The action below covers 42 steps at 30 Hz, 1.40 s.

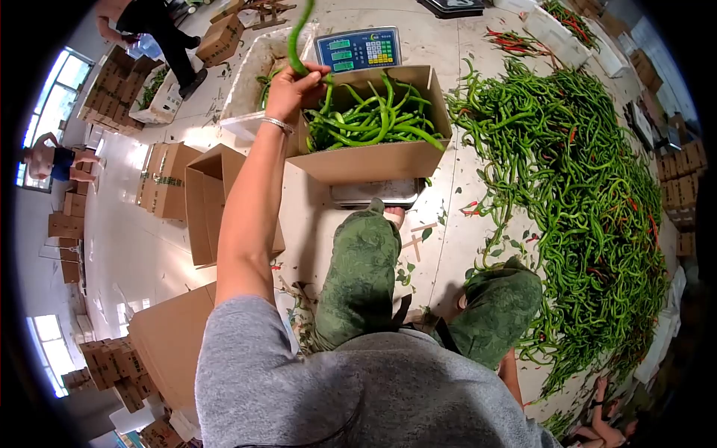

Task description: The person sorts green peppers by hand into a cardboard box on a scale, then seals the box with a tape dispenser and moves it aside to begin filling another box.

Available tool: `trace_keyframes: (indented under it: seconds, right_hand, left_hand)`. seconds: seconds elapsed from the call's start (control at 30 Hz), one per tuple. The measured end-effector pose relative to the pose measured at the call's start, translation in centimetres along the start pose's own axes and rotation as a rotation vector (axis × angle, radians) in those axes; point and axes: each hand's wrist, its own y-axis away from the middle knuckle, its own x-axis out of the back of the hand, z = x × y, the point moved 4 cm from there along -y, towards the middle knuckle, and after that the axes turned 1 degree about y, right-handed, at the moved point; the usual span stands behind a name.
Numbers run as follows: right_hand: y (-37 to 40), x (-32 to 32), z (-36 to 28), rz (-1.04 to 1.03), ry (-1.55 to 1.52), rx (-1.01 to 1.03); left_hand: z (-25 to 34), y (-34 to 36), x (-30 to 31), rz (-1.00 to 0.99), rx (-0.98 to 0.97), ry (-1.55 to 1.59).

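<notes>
My left hand (293,95) is closed on a long green chili pepper (296,41) that sticks up above the fingers. It is at the left rim of an open cardboard box (373,160). Several green chili peppers (385,116) fill the box, which stands on the platform of a weighing scale (373,194). Behind the box is the scale's blue display panel (358,49) with lit readouts. Of my right arm only a bit of forearm (510,379) shows beside my knee; the right hand is hidden.
A large heap of green chili peppers (564,201), some red, covers the floor at right. A white foam box (246,93) stands behind my left hand. An open cardboard box (205,201) is at left. Other people (149,30) are at the upper left, left edge and lower right.
</notes>
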Motion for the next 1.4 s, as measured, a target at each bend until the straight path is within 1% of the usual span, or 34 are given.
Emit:
trace_keyframes:
  seconds: [0.03,0.1,0.17,0.2,0.3,0.37,0.43,0.47,0.5,0.57,0.63,0.67,0.7,0.73,0.77,0.8,0.83,0.9,0.97,1.03,1.07,1.1,1.17,1.23,1.3,1.37,1.4]
  right_hand:
    - [0.2,0.0,-0.2,0.0,0.01,0.004]
    - [0.5,0.0,-0.3,-0.002,0.024,0.009]
    - [0.7,0.0,-0.2,-0.006,0.04,0.011]
    - [0.8,0.0,0.2,-0.007,0.048,0.008]
    - [1.2,0.2,1.6,-0.015,0.082,-0.005]
    - [1.5,0.5,2.8,-0.026,0.125,-0.016]
    - [1.8,0.8,4.2,-0.036,0.164,-0.028]
    - [2.0,1.2,5.0,-0.041,0.192,-0.029]
    - [2.0,1.6,5.7,-0.051,0.221,-0.024]
    - [2.0,2.5,7.2,-0.067,0.29,-0.025]
    - [1.1,0.7,5.6,-0.064,0.253,-0.014]
    - [0.1,-0.5,4.4,-0.07,0.232,-0.002]
    - [-1.2,-1.9,3.4,-0.089,0.228,0.017]
    - [-2.8,-3.7,1.8,-0.118,0.217,0.04]
    - [-4.1,-4.6,1.0,-0.133,0.23,0.053]
    - [-5.2,-6.1,-0.3,-0.148,0.241,0.066]
    - [-6.1,-6.8,-1.2,-0.152,0.247,0.069]
    - [-6.4,-7.5,-2.5,-0.15,0.257,0.073]
    - [-6.5,-7.3,-3.2,-0.15,0.263,0.079]
    - [-6.6,-7.5,-4.1,-0.153,0.259,0.081]
    - [-6.8,-8.1,-4.5,-0.153,0.248,0.092]
    - [-7.1,-8.5,-4.8,-0.152,0.241,0.095]
    - [-7.3,-8.8,-5.3,-0.153,0.233,0.095]
    - [-7.4,-8.8,-5.3,-0.155,0.239,0.088]
    - [-7.6,-8.8,-5.5,-0.154,0.243,0.092]
    - [-7.7,-9.0,-5.9,-0.152,0.247,0.094]
    - [-7.8,-9.2,-6.1,-0.151,0.248,0.094]
  left_hand:
    - [1.4,0.5,-0.7,-0.019,-0.033,-0.042]
    - [3.5,1.0,-1.2,-0.094,-0.165,-0.136]
    - [5.2,1.2,-1.3,-0.128,-0.221,-0.198]
    - [6.0,1.2,-1.1,-0.166,-0.271,-0.279]
    - [6.9,1.2,-0.3,-0.199,-0.274,-0.508]
    - [6.1,1.1,0.0,-0.282,-0.175,-0.696]
    - [2.9,0.4,0.3,-0.355,-0.059,-0.833]
    - [0.9,0.3,0.6,-0.258,-0.131,-0.946]
    - [0.1,0.9,-0.4,-0.219,-0.183,-1.111]
    - [-0.8,2.3,-3.7,-0.146,-0.237,-1.286]
    - [-1.8,3.2,-8.5,-0.368,-0.222,-1.212]
    - [-3.8,3.2,-10.8,-0.415,-0.254,-1.091]
    - [-7.2,2.1,-12.9,-0.47,-0.322,-0.984]
    - [-6.1,3.5,-15.9,-0.423,-0.162,-1.152]
    - [-5.3,4.7,-17.5,-0.444,0.072,-1.117]
    - [-13.8,0.8,-18.9,-0.474,-0.052,-1.211]
    - [-15.1,0.7,-20.2,-0.57,-0.004,-1.134]
    - [-12.4,3.6,-21.2,-0.542,0.073,-1.18]
    - [-14.8,2.1,-21.2,-0.582,-0.004,-1.144]
    - [-16.7,0.3,-19.8,-0.536,-0.136,-1.025]
    - [-16.6,-0.4,-18.9,-0.528,-0.166,-0.975]
    - [-15.6,-0.7,-18.1,-0.52,-0.198,-0.928]
    - [-11.9,-0.9,-16.4,-0.373,-0.205,-0.904]
    - [-9.0,-1.8,-14.3,-0.187,-0.29,-0.547]
    - [-4.6,-2.4,-12.0,0.056,-0.284,-0.484]
    - [0.5,-1.1,-11.0,0.136,-0.105,0.039]
    - [1.9,-0.9,-10.0,0.174,-0.116,0.165]
